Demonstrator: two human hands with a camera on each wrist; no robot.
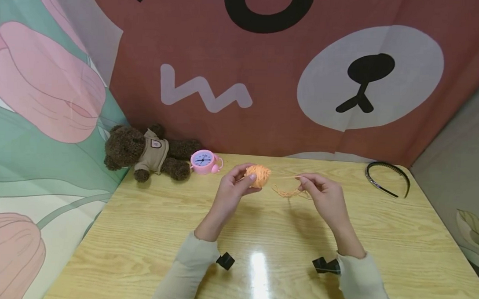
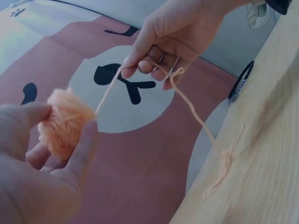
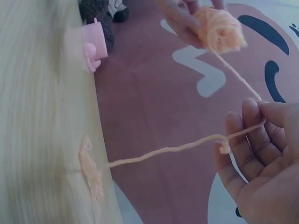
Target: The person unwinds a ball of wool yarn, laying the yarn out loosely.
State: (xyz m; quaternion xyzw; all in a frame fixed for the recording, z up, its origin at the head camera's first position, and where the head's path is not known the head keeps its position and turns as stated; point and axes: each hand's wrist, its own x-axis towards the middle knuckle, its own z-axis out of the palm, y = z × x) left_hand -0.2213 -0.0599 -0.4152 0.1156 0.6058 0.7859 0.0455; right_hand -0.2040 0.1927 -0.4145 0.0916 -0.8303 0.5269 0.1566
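Observation:
A ball of orange yarn (image 1: 260, 175) is gripped between the thumb and fingers of my left hand (image 1: 234, 184), above the table. From the ball a strand runs taut to my right hand (image 1: 325, 194), which pinches it between thumb and forefinger. In the right wrist view the yarn strand (image 3: 173, 148) carries on past the right hand's fingers and hangs down. Its loose tail (image 2: 223, 170) lies bunched on the tabletop in the left wrist view. The ball (image 3: 223, 30) shows its wound loops up close.
On the wooden table (image 1: 148, 252), a brown teddy bear (image 1: 156, 151) lies at the back left beside a pink alarm clock (image 1: 203, 161). A black headband (image 1: 384, 189) rests at the back right. A printed cloth (image 1: 273, 80) hangs behind the table.

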